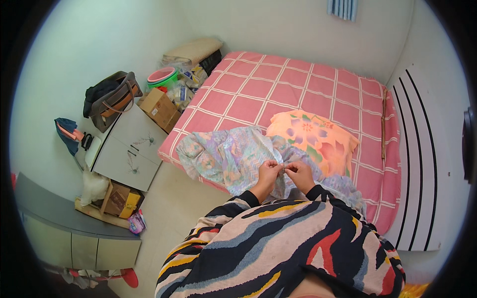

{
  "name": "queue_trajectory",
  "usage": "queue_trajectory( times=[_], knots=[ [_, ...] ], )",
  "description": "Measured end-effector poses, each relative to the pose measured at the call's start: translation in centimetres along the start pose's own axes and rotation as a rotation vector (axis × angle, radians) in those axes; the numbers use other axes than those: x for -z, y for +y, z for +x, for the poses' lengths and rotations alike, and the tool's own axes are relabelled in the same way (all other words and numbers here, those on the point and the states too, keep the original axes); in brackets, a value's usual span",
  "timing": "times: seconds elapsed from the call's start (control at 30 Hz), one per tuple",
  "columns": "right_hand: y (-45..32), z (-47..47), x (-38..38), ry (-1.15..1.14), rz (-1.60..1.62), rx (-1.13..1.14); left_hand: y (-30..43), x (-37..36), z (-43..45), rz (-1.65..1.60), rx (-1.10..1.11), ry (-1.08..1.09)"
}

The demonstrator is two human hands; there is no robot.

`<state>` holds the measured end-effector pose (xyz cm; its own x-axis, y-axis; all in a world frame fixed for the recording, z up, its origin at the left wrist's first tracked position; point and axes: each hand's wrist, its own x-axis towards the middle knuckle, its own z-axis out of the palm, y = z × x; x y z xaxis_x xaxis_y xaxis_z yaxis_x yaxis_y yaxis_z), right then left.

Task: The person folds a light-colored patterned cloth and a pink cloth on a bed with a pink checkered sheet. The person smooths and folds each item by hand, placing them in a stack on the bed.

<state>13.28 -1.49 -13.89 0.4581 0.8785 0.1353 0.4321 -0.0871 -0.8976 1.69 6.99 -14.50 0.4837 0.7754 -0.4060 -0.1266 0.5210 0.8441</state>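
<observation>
A pastel floral fabric cover [238,158] lies bunched along the near edge of the bed, part of it drawn up towards my body. My left hand [269,177] pinches the pale edge of this cloth between thumb and fingers. Close beside it, my right hand [300,175] pinches the same edge, its fingertips almost meeting those of the left. Whatever small detail sits between the fingertips is too small to make out. Just beyond the right hand rests an orange pillow [313,138] with a flower print, partly overlapped by the cloth.
The bed [242,89] has a pink checked sheet, with a wooden stick [384,126] along its right side. A white headboard [421,160] stands right. To the left are a grey cabinet [128,149] bearing a bag [111,98], a cardboard box [158,106] and nested basins [163,77].
</observation>
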Motion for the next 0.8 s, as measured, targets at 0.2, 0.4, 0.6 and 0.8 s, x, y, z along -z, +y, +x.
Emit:
queue_trajectory(
  times=[0.2, 0.4, 0.6, 0.8],
  knots=[
    [-0.7, 0.2, 0.8, 0.006, -0.232, 0.301, -0.3, -0.5, 0.0, -0.024, -0.018, 0.066],
    [-1.0, 1.0, 1.2, -0.055, -0.309, 0.451, -0.5, -0.4, 0.5, -0.027, -0.04, 0.094],
    [-0.7, 1.8, 1.4, -0.124, -0.311, 0.497, -0.6, 0.1, 1.5, -0.034, -0.117, 0.132],
    [-0.4, 2.1, 1.5, -0.152, -0.327, 0.547, 0.4, 0.5, 2.3, -0.091, -0.111, 0.135]
  ],
)
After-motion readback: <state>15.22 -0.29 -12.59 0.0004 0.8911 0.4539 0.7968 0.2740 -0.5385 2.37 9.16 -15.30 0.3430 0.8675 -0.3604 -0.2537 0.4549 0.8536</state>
